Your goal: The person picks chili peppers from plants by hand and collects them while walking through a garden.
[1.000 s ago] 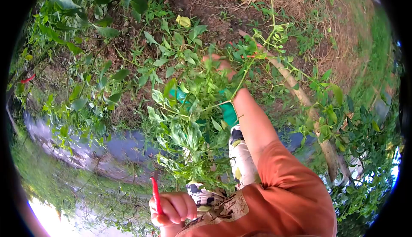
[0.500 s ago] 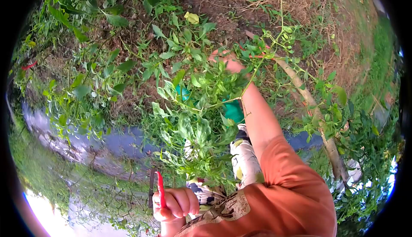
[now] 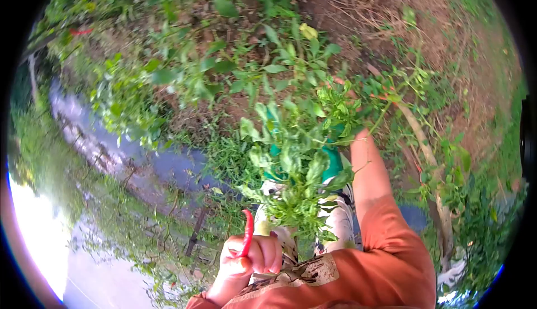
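Low at the front, my left hand (image 3: 253,255) is closed around a red chili pepper (image 3: 248,232), whose curved tip points up out of the fist. My right arm (image 3: 371,169) reaches forward into a leafy chili plant (image 3: 302,163). Leaves cover most of my right hand (image 3: 351,92), so its fingers cannot be made out. Just to the right of that hand, some red chilies (image 3: 385,95) show among thin green stems.
A pale bare branch (image 3: 422,135) slants down on the right. Dry straw (image 3: 380,1) covers soil at the back. A grey strip (image 3: 173,166) crosses on the left. Another red chili (image 3: 81,31) shows far left. Green boots (image 3: 332,166) stand beneath the leaves.
The view has shifted, so the plants and both arms appear farther right. My left hand still grips the chili. My right hand has become more hidden behind leaves.
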Demonstrator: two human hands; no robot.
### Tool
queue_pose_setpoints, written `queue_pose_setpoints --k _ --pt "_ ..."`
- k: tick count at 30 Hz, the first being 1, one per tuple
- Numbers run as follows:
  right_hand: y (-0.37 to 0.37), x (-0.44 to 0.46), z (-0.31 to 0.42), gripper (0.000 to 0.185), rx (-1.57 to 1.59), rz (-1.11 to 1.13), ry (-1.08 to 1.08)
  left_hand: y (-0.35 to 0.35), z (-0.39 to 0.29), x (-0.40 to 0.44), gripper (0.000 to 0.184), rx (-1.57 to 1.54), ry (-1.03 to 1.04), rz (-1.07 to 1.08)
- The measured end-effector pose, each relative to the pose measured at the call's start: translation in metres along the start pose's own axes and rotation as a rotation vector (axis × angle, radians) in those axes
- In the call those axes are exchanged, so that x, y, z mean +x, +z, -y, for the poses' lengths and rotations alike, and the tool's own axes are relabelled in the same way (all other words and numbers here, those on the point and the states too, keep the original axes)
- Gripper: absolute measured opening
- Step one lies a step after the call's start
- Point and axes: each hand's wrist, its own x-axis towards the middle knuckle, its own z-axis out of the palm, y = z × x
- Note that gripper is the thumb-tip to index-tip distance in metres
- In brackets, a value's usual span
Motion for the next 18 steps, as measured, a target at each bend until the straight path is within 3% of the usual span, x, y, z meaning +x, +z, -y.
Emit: queue_pose_setpoints --k 5,6,8,9,10,12,13,18 --pt "0.000 0.033 0.090 0.027 -0.629 0.147 0.692 0.006 0.005 -0.004 0.031 -0.052 0.009 -0.010" --pt "0.000 0.029 0.096 0.027 -0.629 0.161 0.681 0.007 0.007 -0.004 0.031 -0.066 -0.004 -0.023" --pt "-0.001 0.023 0.104 0.029 -0.595 0.003 0.452 0.008 0.007 -0.006 0.032 -0.073 -0.003 -0.042" --pt "0.001 0.019 0.085 0.032 -0.702 -0.076 0.598 0.009 0.007 -0.006 0.032 -0.073 -0.022 -0.058" --pt "0.005 0.022 0.092 0.032 -0.701 -0.072 0.585 0.010 0.007 -0.006 0.032 -0.074 -0.045 -0.072" --pt "0.014 0.029 0.120 0.037 -1.023 -0.128 0.530 0.012 0.007 -0.005 0.033 -0.089 -0.043 -0.075" --pt "0.017 0.034 0.125 0.035 -1.084 -0.103 0.598 0.012 0.008 -0.005 0.033 -0.096 -0.041 -0.075" --pt "0.025 0.035 0.138 0.029 -1.114 -0.137 0.475 0.017 0.003 -0.008 0.033 -0.123 -0.054 -0.066"
